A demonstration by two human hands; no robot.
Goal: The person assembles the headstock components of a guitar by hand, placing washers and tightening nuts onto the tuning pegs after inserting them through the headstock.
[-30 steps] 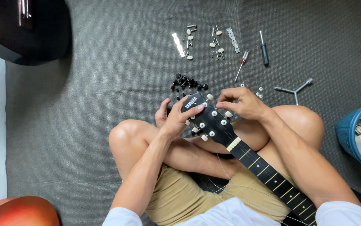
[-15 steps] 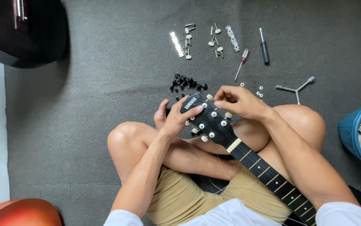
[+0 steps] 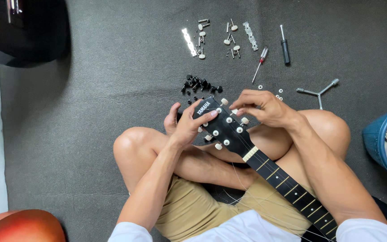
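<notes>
I sit cross-legged on a dark grey mat with a guitar across my lap. Its black headstock [image 3: 222, 125], fitted with white tuning posts and pegs, points away from me. My left hand [image 3: 185, 126] grips the headstock's left edge, thumb across its top. My right hand [image 3: 263, 106] reaches over the right edge, fingertips pinched on a white tuning peg [image 3: 233, 111] near the top. The black neck [image 3: 287, 183] with its frets runs down to the lower right. Loose strings trail over my shorts.
On the mat beyond lie a pile of small black parts [image 3: 200, 85], metal tuner plates and white pegs [image 3: 216, 36], a red-handled screwdriver [image 3: 260, 63], a black-handled one [image 3: 284, 44], white washers [image 3: 277, 93] and a three-armed wrench [image 3: 319, 92]. A blue basket [image 3: 384, 139] stands right; another guitar body [image 3: 20, 31] top left.
Both hands stay on the headstock; the right fingers have shifted slightly on the upper peg. The view has barely drifted.
</notes>
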